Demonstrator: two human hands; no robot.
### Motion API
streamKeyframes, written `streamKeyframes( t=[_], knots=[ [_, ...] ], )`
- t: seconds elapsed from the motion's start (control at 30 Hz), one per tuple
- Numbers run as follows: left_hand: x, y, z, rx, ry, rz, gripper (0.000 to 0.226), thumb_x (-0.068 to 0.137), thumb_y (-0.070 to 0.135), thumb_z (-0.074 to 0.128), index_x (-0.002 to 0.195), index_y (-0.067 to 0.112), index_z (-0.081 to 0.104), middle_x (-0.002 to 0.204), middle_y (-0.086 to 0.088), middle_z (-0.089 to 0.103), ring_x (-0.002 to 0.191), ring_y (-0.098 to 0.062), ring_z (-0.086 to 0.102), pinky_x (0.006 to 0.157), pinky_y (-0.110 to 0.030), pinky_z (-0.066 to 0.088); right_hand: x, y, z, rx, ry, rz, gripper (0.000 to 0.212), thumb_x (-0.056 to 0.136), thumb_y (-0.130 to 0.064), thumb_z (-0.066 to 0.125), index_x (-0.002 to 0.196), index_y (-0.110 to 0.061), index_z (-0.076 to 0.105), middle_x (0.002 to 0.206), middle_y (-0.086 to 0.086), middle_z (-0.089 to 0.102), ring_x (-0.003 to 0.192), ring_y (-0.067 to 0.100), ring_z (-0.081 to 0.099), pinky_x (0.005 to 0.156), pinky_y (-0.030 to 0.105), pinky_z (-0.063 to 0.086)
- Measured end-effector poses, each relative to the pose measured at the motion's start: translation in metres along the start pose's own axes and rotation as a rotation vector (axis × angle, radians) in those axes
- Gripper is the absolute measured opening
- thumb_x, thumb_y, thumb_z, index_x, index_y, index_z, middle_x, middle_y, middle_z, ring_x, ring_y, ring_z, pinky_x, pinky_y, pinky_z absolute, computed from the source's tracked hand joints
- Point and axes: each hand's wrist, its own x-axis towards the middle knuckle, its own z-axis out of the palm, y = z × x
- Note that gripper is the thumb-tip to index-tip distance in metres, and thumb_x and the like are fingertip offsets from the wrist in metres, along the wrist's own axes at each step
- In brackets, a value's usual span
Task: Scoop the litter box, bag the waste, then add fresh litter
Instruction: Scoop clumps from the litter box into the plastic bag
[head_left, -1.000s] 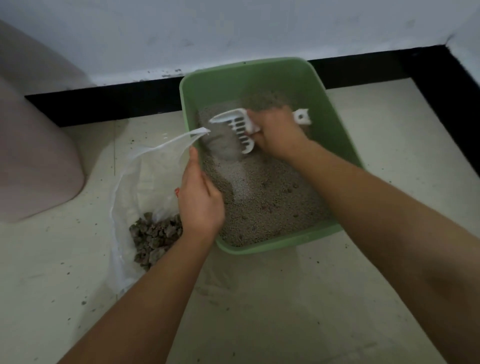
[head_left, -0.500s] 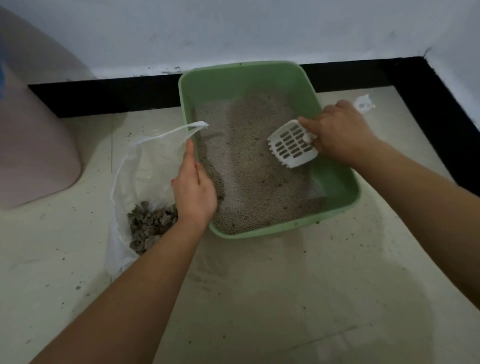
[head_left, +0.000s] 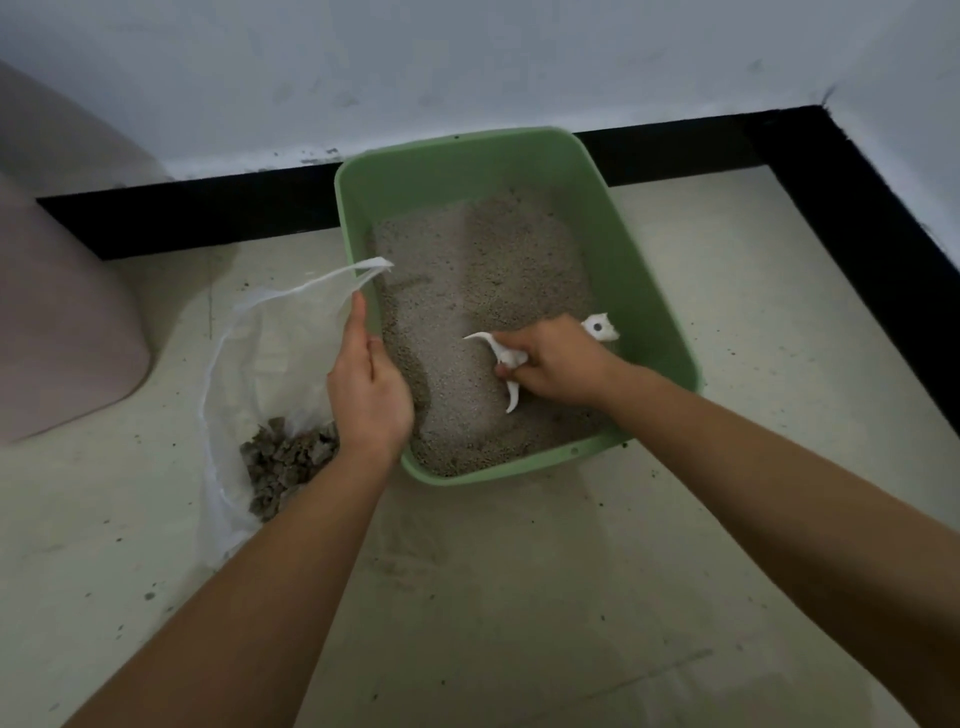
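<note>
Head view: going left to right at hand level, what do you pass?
pink rounded object → clear plastic bag with waste clumps → left hand pinching the bag's edge → right hand gripping the white scoop → right wall of the green litter box

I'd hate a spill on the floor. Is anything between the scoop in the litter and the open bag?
Only the left wall of the litter box and the left hand, holding the bag open beside that wall. The scoop in the right hand would have to lift over them; nothing else visible intervenes.
</note>
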Motion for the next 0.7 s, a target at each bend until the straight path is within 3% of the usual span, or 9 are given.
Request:
streamKeyframes(
  t=[0.07, 0.13, 0.2, 0.27, 0.37, 0.57, 0.7],
  knots=[
    [0.000, -0.001, 0.000, 0.007, 0.006, 0.004, 0.047, 0.106, 0.012, 0.032, 0.151, 0.022, 0.035, 0.122, 0.010, 0.047, 0.082, 0.030, 0.033, 0.078, 0.005, 0.021, -0.003, 0.000, 0.005, 0.065, 0.025, -0.002, 0.041, 0.093, -0.034, 0.063, 0.129, -0.014, 0.064, 0.094, 0.011, 0.073, 0.087, 0.026, 0.065, 0.076, 0.032, 0.046],
    [0.002, -0.003, 0.001, 0.018, 0.010, 0.005, 0.047, 0.106, 0.013, 0.032, 0.151, 0.024, 0.035, 0.140, 0.007, 0.048, 0.099, 0.020, 0.030, 0.080, 0.011, 0.017, -0.008, 0.002, 0.007, 0.141, 0.027, -0.010, 0.038, 0.092, -0.032, 0.065, 0.123, -0.010, 0.067, 0.091, 0.010, 0.073, 0.084, 0.024, 0.066, 0.077, 0.034, 0.049],
    [0.003, -0.005, 0.001, 0.016, 0.014, 0.004, 0.046, 0.106, 0.014, 0.032, 0.151, 0.024, 0.035, 0.144, 0.010, 0.044, 0.106, 0.016, 0.030, 0.079, 0.012, 0.018, -0.016, 0.001, 0.010, 0.207, -0.003, -0.008, 0.035, 0.092, -0.030, 0.067, 0.120, -0.011, 0.069, 0.091, 0.008, 0.074, 0.083, 0.021, 0.067, 0.075, 0.030, 0.047],
    [0.003, -0.006, 0.001, 0.011, 0.014, 0.007, 0.047, 0.106, 0.015, 0.032, 0.151, 0.026, 0.035, 0.149, 0.007, 0.042, 0.114, 0.011, 0.031, 0.090, 0.004, 0.021, -0.022, 0.000, 0.015, 0.274, -0.033, 0.020, 0.039, 0.091, -0.032, 0.069, 0.125, -0.014, 0.068, 0.100, 0.007, 0.075, 0.090, 0.016, 0.067, 0.076, 0.025, 0.045],
    [0.003, -0.006, 0.001, -0.011, 0.015, 0.011, 0.046, 0.106, 0.015, 0.033, 0.151, 0.026, 0.036, 0.147, 0.009, 0.043, 0.116, 0.006, 0.033, 0.098, -0.009, 0.023, -0.028, 0.000, 0.012, 0.361, -0.062, 0.071, 0.049, 0.089, -0.034, 0.071, 0.133, -0.018, 0.061, 0.115, 0.000, 0.072, 0.101, 0.007, 0.063, 0.080, 0.016, 0.040],
    [0.006, -0.012, 0.000, -0.100, 0.006, 0.008, 0.045, 0.105, 0.017, 0.034, 0.149, 0.023, 0.040, 0.153, 0.004, 0.041, 0.139, -0.009, 0.036, 0.116, -0.025, 0.027, -0.041, -0.002, -0.002, 0.555, -0.121, 0.082, 0.037, 0.089, -0.028, 0.072, 0.126, -0.022, 0.068, 0.102, -0.007, 0.075, 0.094, 0.008, 0.069, 0.091, 0.031, 0.053],
    [0.007, -0.015, 0.001, -0.162, 0.030, -0.006, 0.044, 0.104, 0.016, 0.034, 0.146, 0.020, 0.045, 0.150, 0.003, 0.045, 0.138, -0.010, 0.039, 0.118, -0.030, 0.029, -0.049, -0.001, -0.006, 0.682, 0.019, 0.164, 0.032, 0.092, -0.023, 0.069, 0.123, -0.020, 0.069, 0.096, -0.009, 0.075, 0.081, -0.003, 0.065, 0.076, 0.021, 0.052]
  ],
)
